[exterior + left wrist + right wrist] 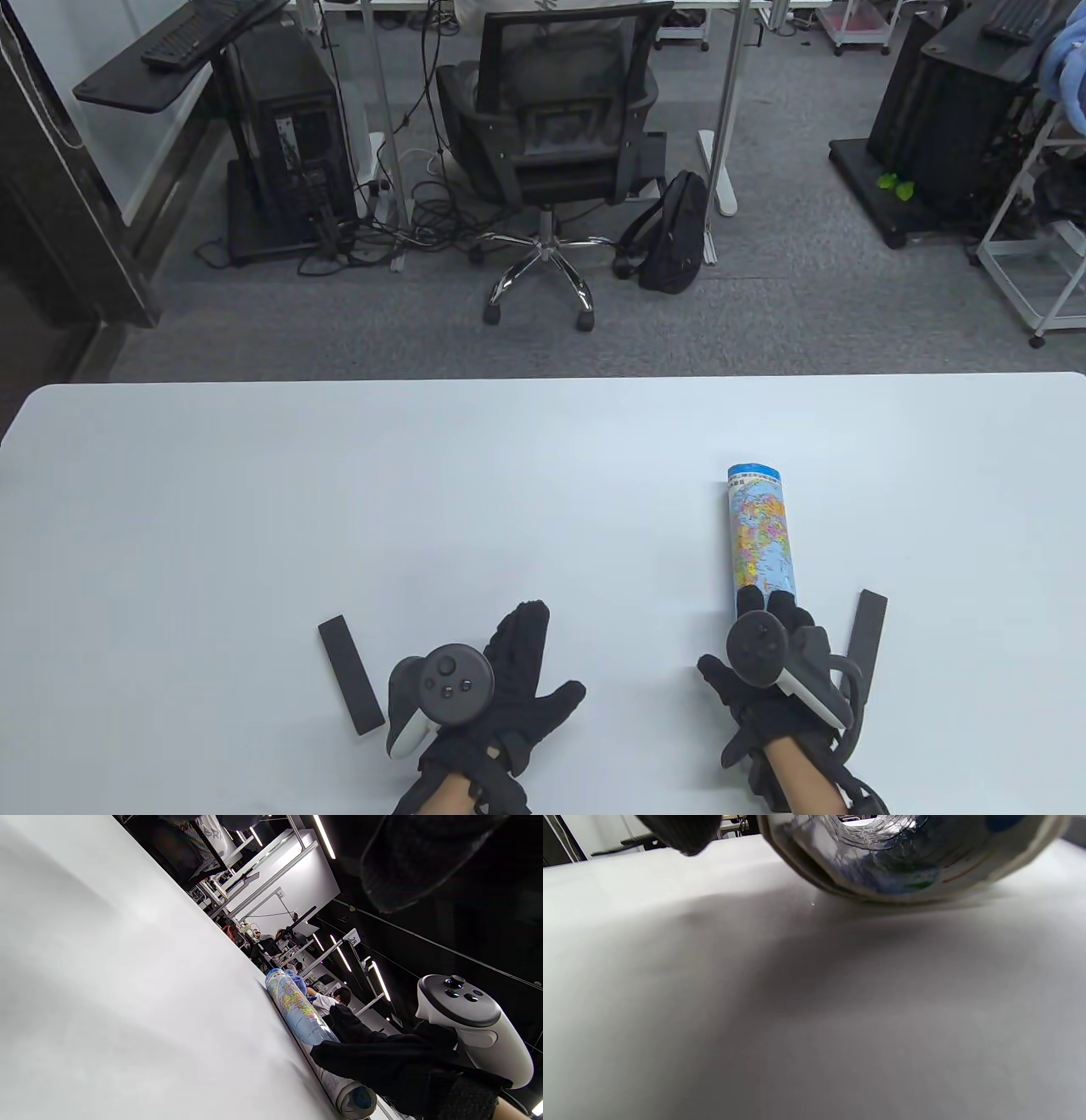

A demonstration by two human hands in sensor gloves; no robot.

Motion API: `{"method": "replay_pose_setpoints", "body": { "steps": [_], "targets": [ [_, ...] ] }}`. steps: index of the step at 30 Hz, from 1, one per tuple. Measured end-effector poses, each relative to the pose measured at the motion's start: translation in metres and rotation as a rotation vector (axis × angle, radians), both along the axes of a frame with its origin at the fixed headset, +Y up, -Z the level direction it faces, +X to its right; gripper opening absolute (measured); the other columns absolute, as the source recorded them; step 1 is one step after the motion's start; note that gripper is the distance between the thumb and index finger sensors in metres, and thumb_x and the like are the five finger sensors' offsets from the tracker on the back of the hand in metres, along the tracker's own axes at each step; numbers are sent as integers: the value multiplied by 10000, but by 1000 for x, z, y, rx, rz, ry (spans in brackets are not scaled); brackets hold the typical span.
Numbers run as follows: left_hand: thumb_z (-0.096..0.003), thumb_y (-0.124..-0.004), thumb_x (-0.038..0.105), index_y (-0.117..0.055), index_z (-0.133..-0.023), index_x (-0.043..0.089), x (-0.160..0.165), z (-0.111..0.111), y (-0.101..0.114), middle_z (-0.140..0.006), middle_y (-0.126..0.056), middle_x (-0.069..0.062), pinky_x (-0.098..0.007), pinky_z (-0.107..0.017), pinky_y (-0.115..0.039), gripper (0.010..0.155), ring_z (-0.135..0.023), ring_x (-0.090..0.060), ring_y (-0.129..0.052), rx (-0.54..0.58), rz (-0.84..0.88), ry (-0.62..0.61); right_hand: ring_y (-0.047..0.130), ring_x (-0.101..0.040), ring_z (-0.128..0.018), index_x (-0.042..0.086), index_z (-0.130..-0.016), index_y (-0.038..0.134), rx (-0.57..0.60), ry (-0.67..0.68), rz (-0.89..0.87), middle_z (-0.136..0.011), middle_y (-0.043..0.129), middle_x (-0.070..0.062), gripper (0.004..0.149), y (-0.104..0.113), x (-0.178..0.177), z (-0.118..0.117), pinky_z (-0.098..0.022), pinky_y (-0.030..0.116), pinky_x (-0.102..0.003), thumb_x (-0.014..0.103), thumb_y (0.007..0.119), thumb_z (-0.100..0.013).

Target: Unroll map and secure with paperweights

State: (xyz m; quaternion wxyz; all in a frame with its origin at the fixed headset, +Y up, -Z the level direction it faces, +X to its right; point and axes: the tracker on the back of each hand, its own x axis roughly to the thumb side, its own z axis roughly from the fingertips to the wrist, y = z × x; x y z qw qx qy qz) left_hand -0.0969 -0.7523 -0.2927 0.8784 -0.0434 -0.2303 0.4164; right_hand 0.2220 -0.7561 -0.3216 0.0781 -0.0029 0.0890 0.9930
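So the white table [254,509] takes up most of the shot. The rolled map [761,535] lies on it, still a tight tube, running straight out past the right hand [768,671], whose grip is wrapped around the near end of the roll. One black bar paperweight [869,632] sits just right of that grip; the other black paperweight [349,675] lies just left of the left hand [501,688]. That hand holds nothing: fingers spread, flat, well left of the map.
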Motion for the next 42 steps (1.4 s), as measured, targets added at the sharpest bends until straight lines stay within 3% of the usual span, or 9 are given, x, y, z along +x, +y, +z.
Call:
{"method": "replay_pose_setpoints", "body": {
  "steps": [5,11,18,26,32,37,42],
  "targets": [
    [-532,-722,549,-152,-1080,162,0,0,0,-1129,-244,-214,-678,-666,-376,880,-1009,-509,-312,3,-7,-3,263,-693,-868,65,-1031,122,-29,-11,102,-1021,114,-426,801,-5,-6,-3,-581,353,-761,320,722,-566],
    [-533,-722,546,-151,-1080,160,0,-1,0,-1128,-242,-216,-679,-665,-376,880,-1007,-511,-311,-3,-11,-1,314,-709,-837,51,-1026,140,-9,-17,104,-1000,120,-445,757,-5,-10,-4,-565,433,-753,211,712,-558],
    [-534,-722,544,-150,-1080,161,0,-1,1,-1128,-240,-216,-678,-666,-375,879,-1007,-512,-309,2,-9,0,491,-692,-816,28,-1027,226,126,-62,67,-988,225,-465,683,3,-8,-1,-537,579,-716,93,680,-521],
    [-536,-719,533,-152,-1079,163,0,3,7,-1126,-243,-218,-670,-668,-377,868,-1007,-508,-322,40,29,15,680,-652,-764,26,-1027,318,325,-100,-72,-986,346,-454,653,22,1,10,-482,743,-640,72,694,-494],
    [-542,-711,515,-148,-1076,164,1,4,8,-1124,-243,-215,-653,-676,-385,852,-1006,-503,-331,31,113,19,699,-653,-745,16,-1023,339,521,-20,-394,-978,362,-460,648,50,-2,30,-459,758,-634,72,699,-487],
    [-549,-698,510,-147,-1075,158,2,2,2,-1122,-258,-219,-633,-682,-397,839,-1004,-497,-355,-33,200,27,710,-641,-748,11,-1026,333,519,127,-632,-979,359,-460,647,60,-12,40,-463,769,-619,86,694,-494],
    [-583,-615,452,-154,-1078,160,7,1,-10,-1122,-270,-220,-621,-685,-410,737,-1003,-492,-369,-175,388,22,692,-643,-756,10,-1030,322,412,286,-978,-999,323,-433,644,54,-33,46,-470,755,-620,94,688,-507]
  ]
}}
